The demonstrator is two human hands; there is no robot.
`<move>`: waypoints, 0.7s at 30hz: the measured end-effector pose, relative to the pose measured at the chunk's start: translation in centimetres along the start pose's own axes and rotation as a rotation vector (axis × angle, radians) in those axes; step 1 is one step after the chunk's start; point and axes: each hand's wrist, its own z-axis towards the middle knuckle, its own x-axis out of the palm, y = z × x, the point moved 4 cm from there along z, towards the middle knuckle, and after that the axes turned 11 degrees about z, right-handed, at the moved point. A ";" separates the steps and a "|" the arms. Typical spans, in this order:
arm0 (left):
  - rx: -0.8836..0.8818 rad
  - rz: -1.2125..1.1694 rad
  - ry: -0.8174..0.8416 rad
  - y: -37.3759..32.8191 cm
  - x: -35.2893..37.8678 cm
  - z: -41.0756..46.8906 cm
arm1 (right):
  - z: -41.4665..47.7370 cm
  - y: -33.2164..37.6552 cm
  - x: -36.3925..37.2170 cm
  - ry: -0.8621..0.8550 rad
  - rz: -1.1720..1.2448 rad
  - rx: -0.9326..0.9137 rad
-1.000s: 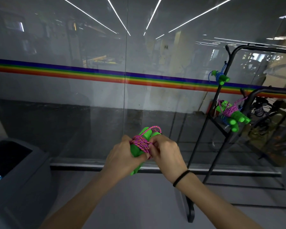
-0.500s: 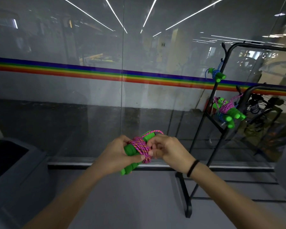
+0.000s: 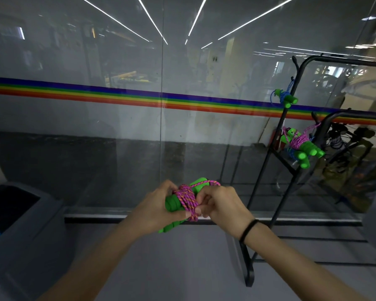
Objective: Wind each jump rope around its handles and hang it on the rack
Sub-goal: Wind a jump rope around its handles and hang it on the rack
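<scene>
A jump rope [image 3: 186,197] with green handles and pink-purple cord wound around them is held at chest height in front of a glass wall. My left hand [image 3: 154,210] grips the green handles from the left. My right hand [image 3: 220,206] pinches the cord at the wound bundle, with a short loop arching over the handle tips. The black metal rack [image 3: 278,170] stands to the right. A blue-corded rope bundle [image 3: 285,98] hangs high on it; a pink-corded bundle [image 3: 300,144] hangs lower, with a blue-corded one just beneath.
A glass wall with a rainbow stripe [image 3: 139,99] runs straight ahead. A dark grey bin [image 3: 30,224] stands at the lower left. The rack's foot [image 3: 249,270] reaches onto the grey floor near my right arm. Black cables and gear lie behind the rack.
The bundle has tilted so the handles lie more sideways, and my hands shifted slightly right. My right fingers moved lower on the wound cord. The view has drifted a little.
</scene>
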 end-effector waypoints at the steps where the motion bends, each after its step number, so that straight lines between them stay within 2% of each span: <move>1: -0.011 0.030 0.012 0.1 0.0 -0.1 | -0.1 -0.2 0.1 -0.008 0.054 0.034; 4: -0.043 0.118 -0.026 -0.1 0.1 -0.4 | -0.3 -0.9 0.3 -0.097 0.162 0.085; 10: -0.055 0.178 -0.362 -2.3 -0.4 -1.8 | -1.2 -1.9 1.1 -0.402 0.488 0.097; 16: -0.003 0.204 -0.456 -3.4 -0.6 -2.7 | -1.6 -1.8 1.6 -0.359 0.877 0.124; 19: 0.026 0.201 -0.458 -3.5 -0.3 -2.9 | -1.8 -2.0 1.5 -0.307 0.907 0.147; 21: 0.038 0.196 -0.449 -3.4 -0.1 -2.9 | -1.8 -2.4 1.5 -0.286 0.834 0.150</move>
